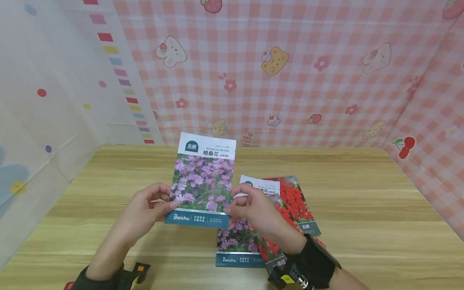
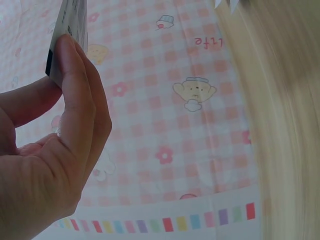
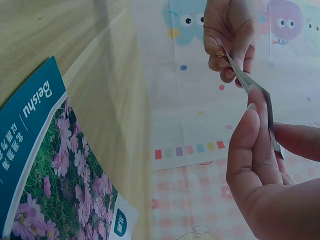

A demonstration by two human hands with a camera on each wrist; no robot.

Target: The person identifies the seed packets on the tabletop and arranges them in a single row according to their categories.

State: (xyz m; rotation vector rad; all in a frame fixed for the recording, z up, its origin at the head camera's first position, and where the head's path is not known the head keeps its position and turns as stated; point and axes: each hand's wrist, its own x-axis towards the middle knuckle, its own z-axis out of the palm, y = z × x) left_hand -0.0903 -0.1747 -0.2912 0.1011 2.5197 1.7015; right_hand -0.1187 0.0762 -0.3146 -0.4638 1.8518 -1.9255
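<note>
A seed packet with pink-purple flowers (image 1: 204, 181) is held up above the table, its printed front toward the head camera. My left hand (image 1: 143, 213) pinches its lower left edge between thumb and fingers. On the lower right edge, my right hand (image 1: 259, 211) pinches it the same way. Seen edge-on in the right wrist view, the thin packet (image 3: 252, 82) spans both hands and bends slightly. Below my right hand lies a second purple-flower packet (image 1: 239, 259), partly covered by a red-flower packet (image 1: 266, 247).
Another red-flower packet (image 1: 295, 201) lies farther back on the right, overlapped by the others. The wood-grain table (image 1: 362, 201) meets a pink checked cloth backdrop (image 1: 297, 92) behind and a white patterned cloth (image 1: 65, 121) at left.
</note>
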